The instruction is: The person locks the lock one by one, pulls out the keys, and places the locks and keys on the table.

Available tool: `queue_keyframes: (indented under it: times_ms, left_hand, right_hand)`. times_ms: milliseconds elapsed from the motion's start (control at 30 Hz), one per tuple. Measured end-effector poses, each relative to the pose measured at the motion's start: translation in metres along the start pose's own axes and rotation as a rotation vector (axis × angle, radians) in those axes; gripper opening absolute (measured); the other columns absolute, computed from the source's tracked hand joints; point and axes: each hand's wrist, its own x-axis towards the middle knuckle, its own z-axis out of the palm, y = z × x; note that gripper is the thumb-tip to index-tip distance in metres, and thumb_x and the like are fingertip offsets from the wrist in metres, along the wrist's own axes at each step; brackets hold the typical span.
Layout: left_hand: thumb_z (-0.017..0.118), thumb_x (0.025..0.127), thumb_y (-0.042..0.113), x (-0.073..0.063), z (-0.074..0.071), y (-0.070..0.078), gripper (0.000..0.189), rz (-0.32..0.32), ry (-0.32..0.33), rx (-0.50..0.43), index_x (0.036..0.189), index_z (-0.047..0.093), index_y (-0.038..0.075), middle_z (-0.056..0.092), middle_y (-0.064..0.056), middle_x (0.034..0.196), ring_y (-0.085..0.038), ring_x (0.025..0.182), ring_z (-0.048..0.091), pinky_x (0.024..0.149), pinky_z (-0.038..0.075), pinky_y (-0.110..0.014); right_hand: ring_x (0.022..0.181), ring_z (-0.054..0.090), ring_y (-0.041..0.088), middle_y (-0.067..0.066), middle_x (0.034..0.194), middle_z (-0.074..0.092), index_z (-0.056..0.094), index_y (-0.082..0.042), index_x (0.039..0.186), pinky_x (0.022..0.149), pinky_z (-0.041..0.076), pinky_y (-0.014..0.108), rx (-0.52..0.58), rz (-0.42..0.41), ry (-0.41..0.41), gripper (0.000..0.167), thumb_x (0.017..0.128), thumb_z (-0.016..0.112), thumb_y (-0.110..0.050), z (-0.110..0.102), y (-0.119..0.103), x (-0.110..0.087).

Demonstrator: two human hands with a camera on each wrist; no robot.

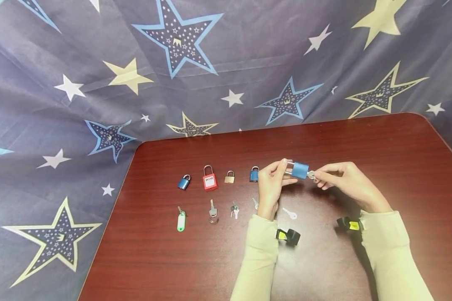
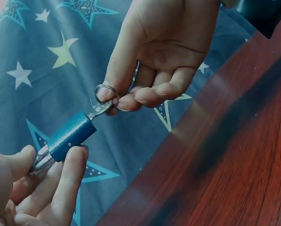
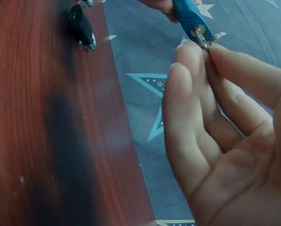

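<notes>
My left hand (image 1: 272,184) grips a blue padlock (image 1: 299,170) by its shackle end, holding it sideways above the table. At the other end, my right hand (image 1: 342,179) pinches a silver key (image 1: 311,174) between thumb and fingers. The right wrist view shows the tip of that key (image 3: 200,38) in the keyhole at the bottom of the padlock (image 3: 187,14). A small metal ring (image 2: 105,93) hangs on the key by my right thumb in the left wrist view. Below the hands, a loose silver key (image 1: 290,213) lies on the table.
On the dark red table (image 1: 154,267) stand a blue padlock (image 1: 184,182), a red padlock (image 1: 210,180), a brass padlock (image 1: 229,177) and another blue padlock (image 1: 254,174). Nearer lie a green-tagged key (image 1: 181,220), a ringed key (image 1: 213,210) and a small key bunch (image 1: 235,210). Behind hangs star-patterned cloth (image 1: 218,46).
</notes>
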Motion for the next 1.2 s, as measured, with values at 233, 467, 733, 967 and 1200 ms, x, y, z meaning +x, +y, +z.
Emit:
queue_keyframes:
  times_ms: [233, 467, 733, 967, 1200]
  left_hand:
    - [0.074, 0.086, 0.000, 0.000, 0.000, -0.002, 0.025, -0.079, 0.017, 0.007, 0.109, 0.069, -0.009, 0.072, -0.013, 0.083, -0.011, 0.068, 0.069, 0.069, 0.061, -0.032]
    - [0.074, 0.080, -0.010, -0.002, 0.002, -0.005, 0.039, -0.106, 0.012, 0.011, 0.118, 0.065, -0.011, 0.073, -0.019, 0.087, -0.009, 0.072, 0.068, 0.072, 0.061, -0.028]
    - [0.074, 0.081, -0.008, -0.002, 0.006, -0.003, 0.037, -0.080, 0.053, 0.017, 0.117, 0.066, -0.011, 0.073, -0.027, 0.093, -0.010, 0.074, 0.070, 0.074, 0.061, -0.030]
    - [0.076, 0.082, -0.003, 0.005, 0.001, 0.002, 0.035, -0.024, 0.209, 0.077, 0.116, 0.069, -0.005, 0.075, -0.019, 0.093, -0.009, 0.076, 0.069, 0.072, 0.060, -0.026]
    - [0.077, 0.080, -0.004, 0.006, 0.000, 0.001, 0.036, -0.023, 0.210, 0.150, 0.115, 0.069, -0.006, 0.074, -0.019, 0.091, -0.007, 0.075, 0.068, 0.069, 0.059, -0.024]
  right_hand:
    - [0.075, 0.068, 0.027, 0.016, 0.084, 0.071, 0.069, 0.008, 0.103, 0.071, 0.059, 0.036, -0.051, 0.039, -0.080, 0.027, 0.096, 0.066, -0.017, 0.004, 0.001, 0.001]
    - [0.075, 0.066, 0.025, 0.016, 0.083, 0.069, 0.070, 0.004, 0.099, 0.069, 0.057, 0.037, -0.053, 0.055, -0.143, 0.023, 0.094, 0.068, -0.019, 0.011, 0.003, 0.003]
    - [0.072, 0.064, 0.023, 0.010, 0.080, 0.069, 0.070, 0.006, 0.098, 0.067, 0.056, 0.035, -0.070, 0.054, -0.102, 0.025, 0.092, 0.070, -0.018, 0.012, -0.001, 0.001]
    - [0.072, 0.066, 0.028, 0.016, 0.082, 0.070, 0.074, 0.002, 0.098, 0.068, 0.056, 0.033, -0.110, 0.034, -0.200, 0.019, 0.094, 0.067, -0.015, 0.002, 0.001, -0.004]
    - [0.066, 0.065, 0.023, 0.010, 0.075, 0.070, 0.076, -0.006, 0.089, 0.065, 0.054, 0.029, -0.203, 0.000, -0.369, 0.014, 0.094, 0.066, -0.015, -0.005, 0.002, -0.007]
